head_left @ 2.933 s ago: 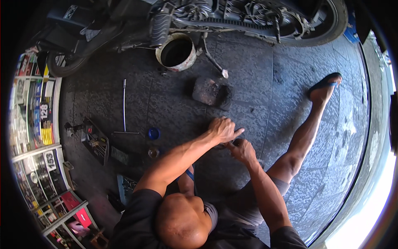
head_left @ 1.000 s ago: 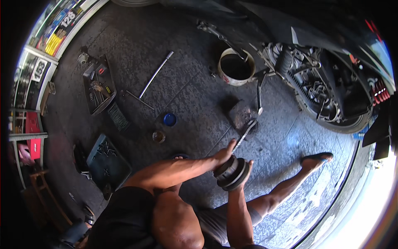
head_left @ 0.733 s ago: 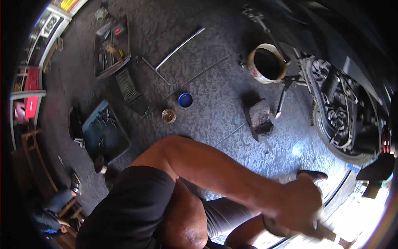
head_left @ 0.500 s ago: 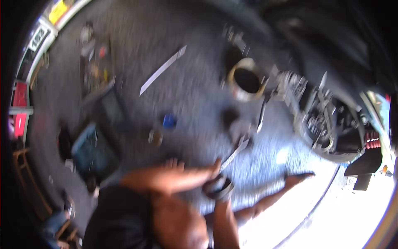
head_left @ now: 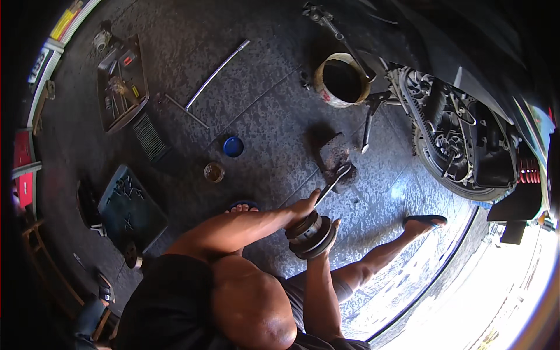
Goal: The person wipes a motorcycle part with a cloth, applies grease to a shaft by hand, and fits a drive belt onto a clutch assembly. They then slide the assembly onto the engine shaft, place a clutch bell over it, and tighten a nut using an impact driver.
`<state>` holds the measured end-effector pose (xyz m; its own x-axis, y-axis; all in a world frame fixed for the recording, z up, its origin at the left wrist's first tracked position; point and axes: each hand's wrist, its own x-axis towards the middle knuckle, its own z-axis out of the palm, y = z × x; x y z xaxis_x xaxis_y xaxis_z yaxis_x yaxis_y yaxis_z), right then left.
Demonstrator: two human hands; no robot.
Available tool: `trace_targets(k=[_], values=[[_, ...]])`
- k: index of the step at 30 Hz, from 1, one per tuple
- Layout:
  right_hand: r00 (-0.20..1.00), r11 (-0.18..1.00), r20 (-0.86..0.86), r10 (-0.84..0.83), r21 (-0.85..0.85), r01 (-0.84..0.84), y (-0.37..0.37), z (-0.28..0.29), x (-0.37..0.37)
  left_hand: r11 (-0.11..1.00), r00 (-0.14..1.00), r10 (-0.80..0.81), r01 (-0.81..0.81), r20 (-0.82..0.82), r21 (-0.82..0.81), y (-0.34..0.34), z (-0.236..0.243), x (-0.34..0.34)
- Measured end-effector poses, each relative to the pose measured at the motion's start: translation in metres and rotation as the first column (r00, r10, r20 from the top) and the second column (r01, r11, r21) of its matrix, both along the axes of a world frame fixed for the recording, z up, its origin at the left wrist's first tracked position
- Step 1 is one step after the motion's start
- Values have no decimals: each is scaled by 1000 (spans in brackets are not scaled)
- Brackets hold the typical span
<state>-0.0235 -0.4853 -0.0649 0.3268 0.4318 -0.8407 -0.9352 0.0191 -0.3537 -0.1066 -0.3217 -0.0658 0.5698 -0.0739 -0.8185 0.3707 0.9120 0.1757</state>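
Note:
My left hand (head_left: 305,208) is closed around a long metal tool (head_left: 331,188) that looks like a wrench. The tool's curved end points away from me, over a rusty metal block (head_left: 335,153) on the floor. Just below that hand, a round, dark metal clutch or pulley assembly (head_left: 308,234) sits tilted, its stacked rims facing sideways. My right hand (head_left: 331,238) grips the assembly from its right side, with fingers partly hidden behind the rim. The left hand is against or very near the assembly's upper edge; I cannot tell whether it touches.
A motorcycle with an exposed drive side (head_left: 452,146) stands at right, beside a round bucket (head_left: 344,81). Leftward lie a T-handle wrench (head_left: 216,74), blue lid (head_left: 233,147), small jar (head_left: 214,172), tray with bolts (head_left: 131,204) and tool tray (head_left: 122,87).
The view has steadied from blur. The round assembly has turned from showing its open ring to showing its stacked side, and sits farther from me. Both hands stay on their items.

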Motion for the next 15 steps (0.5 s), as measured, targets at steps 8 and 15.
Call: trace_targets(k=[8, 15], values=[[998, 998, -61, 19, 59, -15, -3, -9, -4, 995, 998, -45, 49, -43, 83, -7, 1, -10], [-863, 418, -12, 505, -871, 257, 24, 83, 31, 530, 852, -386, -110, 355, 841, 66, 170, 22]])
